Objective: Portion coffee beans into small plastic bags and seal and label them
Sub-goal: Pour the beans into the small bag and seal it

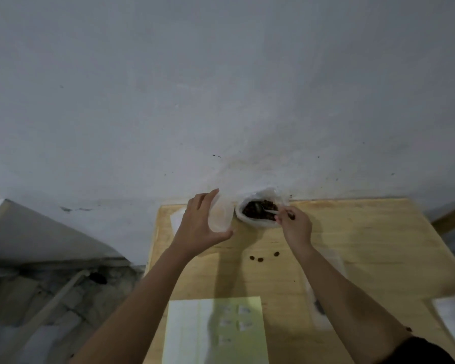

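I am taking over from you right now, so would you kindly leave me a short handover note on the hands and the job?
Left hand holds a small clear plastic bag beside the large white plastic bag of brown coffee beans, at the far edge of the wooden table.
Right hand pinches a white plastic spoon, its bowl in the beans.
Three loose beans lie mid-table; the yellow-green label sheet lies at the near edge.
Done: no filled bag visible.
Left: scoop, fill, seal, label.
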